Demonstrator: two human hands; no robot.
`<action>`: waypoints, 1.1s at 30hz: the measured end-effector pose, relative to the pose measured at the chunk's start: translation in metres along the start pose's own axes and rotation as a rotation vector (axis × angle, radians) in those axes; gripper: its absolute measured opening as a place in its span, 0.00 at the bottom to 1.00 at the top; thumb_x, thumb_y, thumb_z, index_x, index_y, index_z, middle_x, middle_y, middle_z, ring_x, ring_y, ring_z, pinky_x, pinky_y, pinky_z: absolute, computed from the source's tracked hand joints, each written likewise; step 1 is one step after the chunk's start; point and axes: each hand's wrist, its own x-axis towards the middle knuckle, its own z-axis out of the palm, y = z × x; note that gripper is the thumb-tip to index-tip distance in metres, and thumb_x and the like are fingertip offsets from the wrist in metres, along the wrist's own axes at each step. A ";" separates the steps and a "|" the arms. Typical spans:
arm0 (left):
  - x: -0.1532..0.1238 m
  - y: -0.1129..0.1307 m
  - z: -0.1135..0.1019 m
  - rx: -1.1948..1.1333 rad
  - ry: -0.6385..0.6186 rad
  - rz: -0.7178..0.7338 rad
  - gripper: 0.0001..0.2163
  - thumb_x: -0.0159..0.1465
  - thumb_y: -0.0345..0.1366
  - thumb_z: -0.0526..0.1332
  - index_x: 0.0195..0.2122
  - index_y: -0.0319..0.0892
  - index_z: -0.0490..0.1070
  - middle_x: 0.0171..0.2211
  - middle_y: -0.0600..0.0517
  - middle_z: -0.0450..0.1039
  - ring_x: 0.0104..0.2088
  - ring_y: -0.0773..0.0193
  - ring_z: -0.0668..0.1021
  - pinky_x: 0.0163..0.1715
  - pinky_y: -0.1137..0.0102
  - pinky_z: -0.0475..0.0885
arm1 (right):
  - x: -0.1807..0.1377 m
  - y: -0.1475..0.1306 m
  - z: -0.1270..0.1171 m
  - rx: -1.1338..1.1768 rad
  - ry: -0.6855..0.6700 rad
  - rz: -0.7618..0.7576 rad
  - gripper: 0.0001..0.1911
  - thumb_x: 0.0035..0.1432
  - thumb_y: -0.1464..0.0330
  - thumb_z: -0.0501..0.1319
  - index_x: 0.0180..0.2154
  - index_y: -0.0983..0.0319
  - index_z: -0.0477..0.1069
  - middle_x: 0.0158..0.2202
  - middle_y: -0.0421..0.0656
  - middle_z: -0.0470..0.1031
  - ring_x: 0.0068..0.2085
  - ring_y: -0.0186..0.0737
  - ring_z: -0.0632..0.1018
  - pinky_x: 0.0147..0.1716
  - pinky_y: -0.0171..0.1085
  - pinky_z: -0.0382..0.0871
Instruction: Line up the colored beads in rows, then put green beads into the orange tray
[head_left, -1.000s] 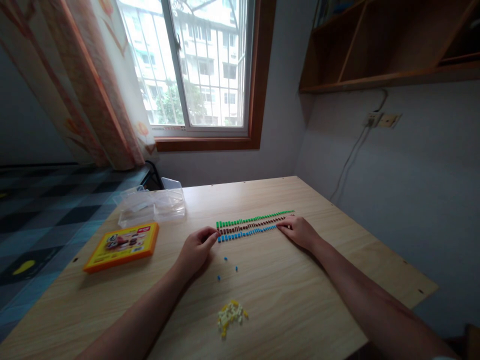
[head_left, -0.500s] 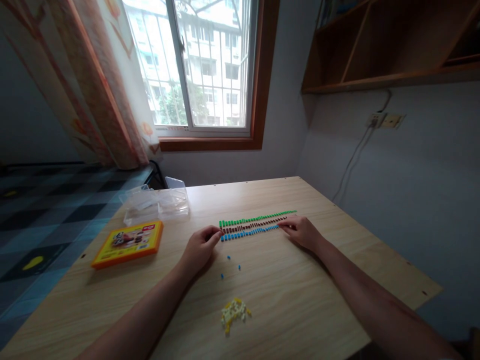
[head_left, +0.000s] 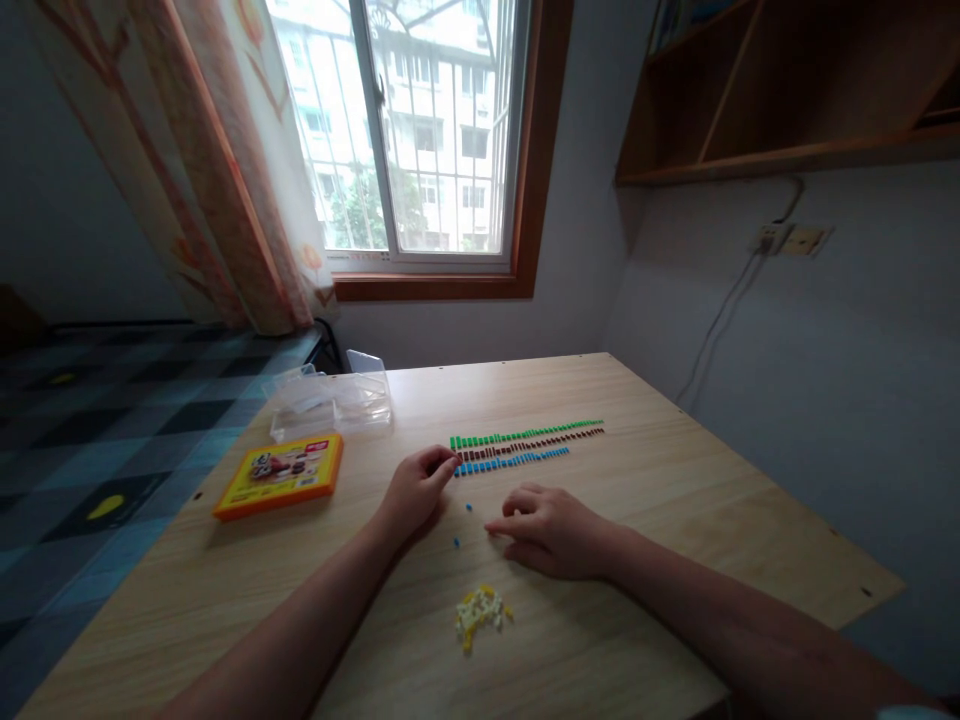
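Three thin rows of small beads lie side by side on the wooden table: green, brown and blue. My left hand rests at the left end of the rows, fingers curled, thumb and forefinger together against the row ends. My right hand lies nearer to me, forefinger and thumb pinched on the tabletop; whatever is between them is hidden. Two loose blue beads lie between my hands. A small pile of yellow and white beads sits in front of me.
An orange flat box lies at the left of the table. Behind it stands a clear plastic case. The table meets the wall under a window. A curtain hangs at the left and a wooden shelf at the upper right.
My right hand left the right end of the bead rows and came back towards me, down beside the loose blue beads. One of the three loose beads no longer shows. My left hand stayed put.
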 end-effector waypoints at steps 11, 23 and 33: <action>0.002 -0.001 -0.003 -0.005 0.005 0.000 0.14 0.59 0.47 0.61 0.30 0.41 0.78 0.30 0.50 0.81 0.34 0.56 0.79 0.39 0.66 0.71 | -0.025 0.039 -0.031 0.066 0.019 0.169 0.08 0.63 0.70 0.62 0.35 0.58 0.81 0.35 0.42 0.79 0.37 0.37 0.77 0.39 0.34 0.67; 0.002 -0.002 -0.004 -0.008 0.003 -0.001 0.15 0.59 0.48 0.61 0.30 0.41 0.78 0.30 0.50 0.80 0.34 0.57 0.78 0.38 0.66 0.71 | -0.061 0.109 -0.059 0.034 0.063 0.517 0.09 0.58 0.70 0.62 0.35 0.57 0.83 0.35 0.41 0.83 0.35 0.39 0.80 0.37 0.34 0.71; 0.002 -0.002 -0.004 -0.001 -0.009 0.004 0.16 0.60 0.49 0.61 0.31 0.41 0.78 0.30 0.50 0.80 0.34 0.57 0.78 0.38 0.66 0.71 | -0.068 0.112 -0.063 0.039 0.083 0.587 0.09 0.57 0.69 0.64 0.35 0.57 0.84 0.35 0.41 0.84 0.33 0.39 0.81 0.34 0.33 0.71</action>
